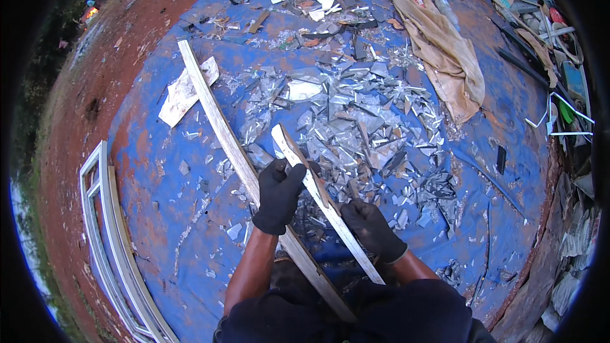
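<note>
Nearest to the head camera is the dark clothing (pixel 381 317) of the person, at the lower edge. Before it, the left hand (pixel 278 197), in a black glove, is closed around a short pale bar (pixel 338 221), which lies slanting between both hands. The right hand (pixel 373 227), also gloved, has its fingers curled at the right edge of this bar; whether they really grip it, I cannot tell. One longer pale bar (pixel 222 128) passes behind the left hand. Farther away, many grey shards (pixel 365 114) lie on the blue sheet (pixel 171 228), beside a brown cloth (pixel 445 63).
</note>
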Available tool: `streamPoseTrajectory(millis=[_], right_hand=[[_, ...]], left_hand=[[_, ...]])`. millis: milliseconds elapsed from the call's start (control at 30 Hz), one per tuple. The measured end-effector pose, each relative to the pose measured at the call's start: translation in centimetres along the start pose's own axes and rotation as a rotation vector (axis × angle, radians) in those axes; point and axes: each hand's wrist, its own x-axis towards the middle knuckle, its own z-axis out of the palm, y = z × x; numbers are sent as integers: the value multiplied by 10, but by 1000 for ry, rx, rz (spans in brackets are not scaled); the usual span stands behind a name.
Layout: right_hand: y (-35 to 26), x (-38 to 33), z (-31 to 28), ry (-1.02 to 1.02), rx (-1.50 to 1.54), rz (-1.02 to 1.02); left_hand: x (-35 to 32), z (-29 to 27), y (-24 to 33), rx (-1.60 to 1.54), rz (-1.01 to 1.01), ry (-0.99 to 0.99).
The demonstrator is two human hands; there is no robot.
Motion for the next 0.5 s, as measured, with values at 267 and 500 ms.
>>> streamPoseTrajectory(millis=[267, 500], right_hand=[[8, -11, 10, 87, -125, -175], [8, -9, -8, 318, 76, -161]], left_hand=[[3, -8, -6, 146, 11, 34], [-4, 16, 13, 206, 38, 101]])
